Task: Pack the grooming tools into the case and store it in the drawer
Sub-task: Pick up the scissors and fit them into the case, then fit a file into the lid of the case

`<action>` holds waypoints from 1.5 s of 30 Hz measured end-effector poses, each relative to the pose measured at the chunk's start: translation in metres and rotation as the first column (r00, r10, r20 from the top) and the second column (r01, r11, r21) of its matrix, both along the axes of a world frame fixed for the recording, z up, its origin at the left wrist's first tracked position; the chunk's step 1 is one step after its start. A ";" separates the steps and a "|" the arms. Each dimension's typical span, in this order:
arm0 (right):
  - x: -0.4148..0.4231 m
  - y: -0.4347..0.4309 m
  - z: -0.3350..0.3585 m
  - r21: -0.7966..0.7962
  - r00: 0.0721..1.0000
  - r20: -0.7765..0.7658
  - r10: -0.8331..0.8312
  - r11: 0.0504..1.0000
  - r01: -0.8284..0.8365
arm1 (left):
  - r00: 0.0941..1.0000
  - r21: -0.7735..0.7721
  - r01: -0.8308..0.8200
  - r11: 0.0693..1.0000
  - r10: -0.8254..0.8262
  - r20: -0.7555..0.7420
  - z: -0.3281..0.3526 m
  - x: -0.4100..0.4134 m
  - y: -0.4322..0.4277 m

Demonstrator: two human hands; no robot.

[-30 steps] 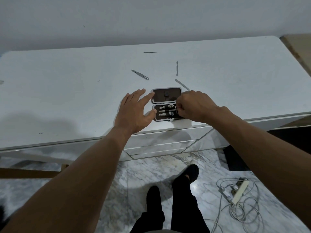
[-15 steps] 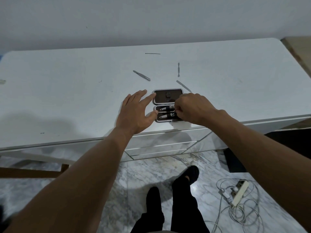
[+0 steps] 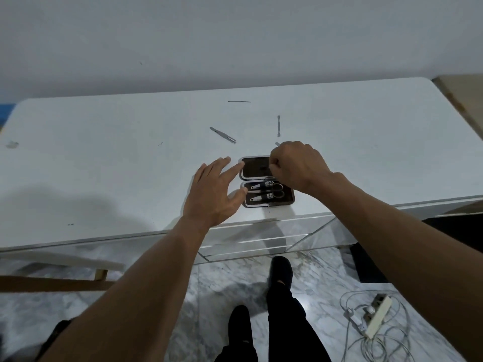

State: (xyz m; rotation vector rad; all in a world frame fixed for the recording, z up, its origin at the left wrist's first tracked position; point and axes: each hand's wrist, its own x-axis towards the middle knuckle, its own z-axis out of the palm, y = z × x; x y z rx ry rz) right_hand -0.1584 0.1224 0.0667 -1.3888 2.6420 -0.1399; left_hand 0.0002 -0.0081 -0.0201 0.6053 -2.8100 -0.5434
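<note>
The grooming case lies open near the front edge of the white dresser top. Its near half holds small scissors and clippers under a strap. The far half looks empty. My left hand rests flat against the case's left side, fingers spread. My right hand hovers over the far half's right edge with its fingers curled in; nothing shows in them. Loose on the top are tweezers, a thin tool, a slim stick, and a tool tip poking out behind my right hand.
Mirrored drawer fronts run below the front edge. My legs and feet stand on the marble floor. A power strip with tangled cables lies at the lower right. A wooden piece borders the dresser's right end.
My right hand has lifted off the tools in the near half and moved back to the far half's right edge, uncovering the scissors and clippers. My left hand stays beside the case.
</note>
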 end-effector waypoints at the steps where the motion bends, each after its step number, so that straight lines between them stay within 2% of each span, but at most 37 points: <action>1: -0.001 -0.008 0.000 -0.003 1.000 0.007 -0.002 1.000 0.002 | 1.000 0.000 0.001 1.000 -0.001 0.003 0.000 0.000 0.000; 9: -0.011 -0.090 -0.007 -0.036 0.997 0.067 0.035 0.999 -0.032 | 1.000 -0.010 0.017 1.000 -0.017 -0.002 0.003 -0.001 -0.001; 21: -0.013 -0.148 -0.008 0.077 0.992 0.086 0.087 0.993 -0.093 | 1.000 -0.096 0.022 0.995 -0.022 -0.001 0.004 -0.004 -0.001; 32: -0.014 -0.125 -0.001 0.072 0.996 0.087 0.032 0.997 -0.038 | 1.000 -0.055 0.012 0.998 -0.012 0.009 0.003 -0.003 -0.001; 45: -0.023 -0.020 0.001 -0.028 0.997 0.059 -0.051 0.998 0.053 | 0.999 -0.047 -0.001 0.999 0.003 0.047 0.004 -0.002 0.001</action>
